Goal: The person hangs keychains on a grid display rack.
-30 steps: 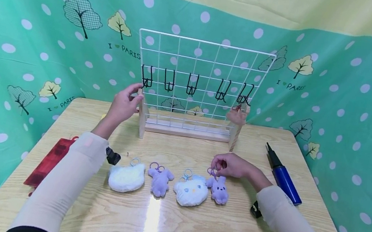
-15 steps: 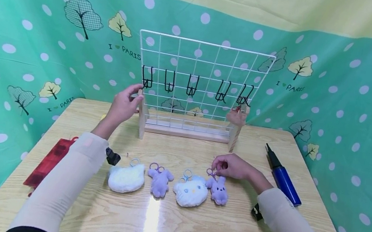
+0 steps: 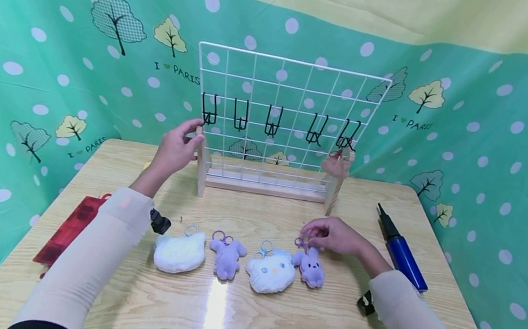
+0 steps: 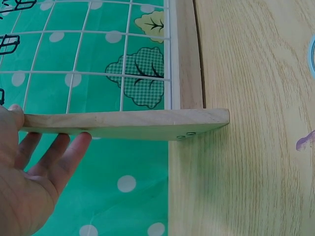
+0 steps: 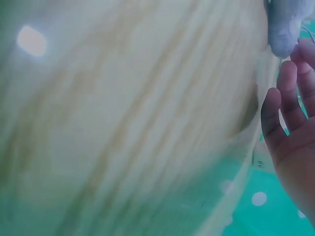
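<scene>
My left hand (image 3: 177, 146) holds the upper end of the left wooden upright (image 4: 123, 119) of a white wire grid rack (image 3: 281, 84). The left wrist view shows the thumb at the wood's edge and the fingers along its outer face. With bent fingers, my right hand (image 3: 337, 236) pinches the top of a purple bunny plush keychain (image 3: 312, 268), near its purple ring. To its left lie a white cat-face plush keychain (image 3: 272, 272), another purple plush keychain (image 3: 227, 257) and a white fluffy plush keychain (image 3: 179, 252), all with rings pointing to the rack.
Several black hooks (image 3: 272, 121) hang along the grid. A pinkish plush (image 3: 335, 165) hangs at the right hook. A blue pump with a black nozzle (image 3: 404, 256) lies at the right, a red flat packet (image 3: 74, 230) at the left. A patterned green curtain (image 3: 489, 164) surrounds the table.
The right hand has shifted slightly right and up, and the purple bunny keychain has moved a little with it. My left hand stays on the rack's upright.
</scene>
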Available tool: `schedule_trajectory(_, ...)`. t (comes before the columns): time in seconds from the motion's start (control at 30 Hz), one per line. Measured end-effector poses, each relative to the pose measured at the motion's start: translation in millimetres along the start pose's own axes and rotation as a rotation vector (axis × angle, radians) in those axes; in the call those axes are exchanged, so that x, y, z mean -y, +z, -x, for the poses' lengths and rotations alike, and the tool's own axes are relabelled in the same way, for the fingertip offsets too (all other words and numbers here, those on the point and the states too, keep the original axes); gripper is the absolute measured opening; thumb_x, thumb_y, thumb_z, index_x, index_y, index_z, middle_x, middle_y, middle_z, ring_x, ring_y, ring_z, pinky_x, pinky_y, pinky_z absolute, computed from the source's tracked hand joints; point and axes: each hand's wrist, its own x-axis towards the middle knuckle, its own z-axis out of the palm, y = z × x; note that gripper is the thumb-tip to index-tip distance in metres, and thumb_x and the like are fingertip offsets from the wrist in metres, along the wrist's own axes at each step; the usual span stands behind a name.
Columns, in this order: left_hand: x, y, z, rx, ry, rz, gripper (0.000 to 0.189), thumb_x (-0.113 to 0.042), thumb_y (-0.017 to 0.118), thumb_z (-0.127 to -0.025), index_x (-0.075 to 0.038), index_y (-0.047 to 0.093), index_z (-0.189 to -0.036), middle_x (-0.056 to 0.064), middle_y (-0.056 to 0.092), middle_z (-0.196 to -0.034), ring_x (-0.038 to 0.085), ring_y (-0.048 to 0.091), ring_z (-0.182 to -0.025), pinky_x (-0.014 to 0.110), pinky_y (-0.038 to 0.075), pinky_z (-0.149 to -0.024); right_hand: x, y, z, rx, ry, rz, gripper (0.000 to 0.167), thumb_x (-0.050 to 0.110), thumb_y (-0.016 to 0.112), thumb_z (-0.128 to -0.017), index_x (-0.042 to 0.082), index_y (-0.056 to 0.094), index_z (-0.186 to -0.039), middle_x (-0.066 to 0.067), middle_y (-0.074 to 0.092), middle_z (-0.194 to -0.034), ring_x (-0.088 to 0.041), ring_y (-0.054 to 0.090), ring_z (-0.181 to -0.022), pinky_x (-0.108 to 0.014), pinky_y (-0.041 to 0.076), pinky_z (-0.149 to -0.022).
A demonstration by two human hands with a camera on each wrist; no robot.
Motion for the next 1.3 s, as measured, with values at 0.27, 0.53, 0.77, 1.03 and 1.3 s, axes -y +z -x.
schedule_trajectory(0.27, -1.5, -0.4, 0.5, -0.001, -0.015, -0.007, 0.049, -0.035, 0.051, -0.107, -0.031, 0.042, -0.155, 0.009, 0.041, -0.162, 0.036, 0.059, -0.131, 0.042, 0.066, -0.083, 11, -10, 4.9, -0.055, -0.006, 0.046, 0.026, 0.012, 0.074, -0.093, 0.010, 0.074, -0.119, -0.004, 0.073, -0.095, -0.011, 0.064, -0.081, -0.022, 0.056, -0.069)
schedule_trajectory(0.53, -1.4, -0.5, 0.1, 0.004, -0.004, 0.006, 0.049, -0.035, 0.051, -0.107, -0.030, 0.042, -0.155, 0.010, 0.041, -0.162, 0.037, 0.058, -0.131, 0.045, 0.065, -0.085, 16, -21, 6.1, -0.141, -0.026, 0.057, 0.025, 0.012, 0.073, -0.094, 0.011, 0.075, -0.119, -0.008, 0.077, -0.106, -0.009, 0.062, -0.076, -0.020, 0.049, -0.056)
schedule_trajectory(0.77, -0.8, -0.5, 0.2, 0.001, -0.004, 0.000, 0.049, -0.035, 0.051, -0.107, -0.029, 0.043, -0.155, 0.011, 0.041, -0.162, 0.037, 0.059, -0.131, 0.045, 0.065, -0.085, 25, -26, 4.7, -0.168, -0.027, 0.037, 0.027, 0.008, 0.072, -0.094, 0.004, 0.073, -0.121, -0.014, 0.077, -0.108, -0.007, 0.060, -0.078, -0.019, 0.050, -0.060)
schedule_trajectory(1.03, -0.7, -0.3, 0.0, -0.002, 0.000, -0.008, 0.049, -0.035, 0.051, -0.106, -0.029, 0.043, -0.154, 0.010, 0.042, -0.161, 0.037, 0.060, -0.130, 0.044, 0.066, -0.084, 38, -36, 2.7, -0.254, -0.025, 0.049, 0.024, 0.009, 0.074, -0.093, 0.008, 0.076, -0.117, -0.012, 0.076, -0.099, -0.011, 0.060, -0.076, -0.021, 0.051, -0.061)
schedule_trajectory(1.3, -0.7, -0.7, 0.4, 0.007, -0.005, -0.005, 0.050, -0.035, 0.051, -0.107, -0.028, 0.042, -0.155, 0.011, 0.041, -0.162, 0.037, 0.058, -0.132, 0.043, 0.066, -0.085, 55, -43, 2.5, -0.409, -0.003, 0.063, 0.026, 0.008, 0.071, -0.095, 0.004, 0.073, -0.121, -0.012, 0.072, -0.092, -0.019, 0.060, -0.074, -0.019, 0.048, -0.057)
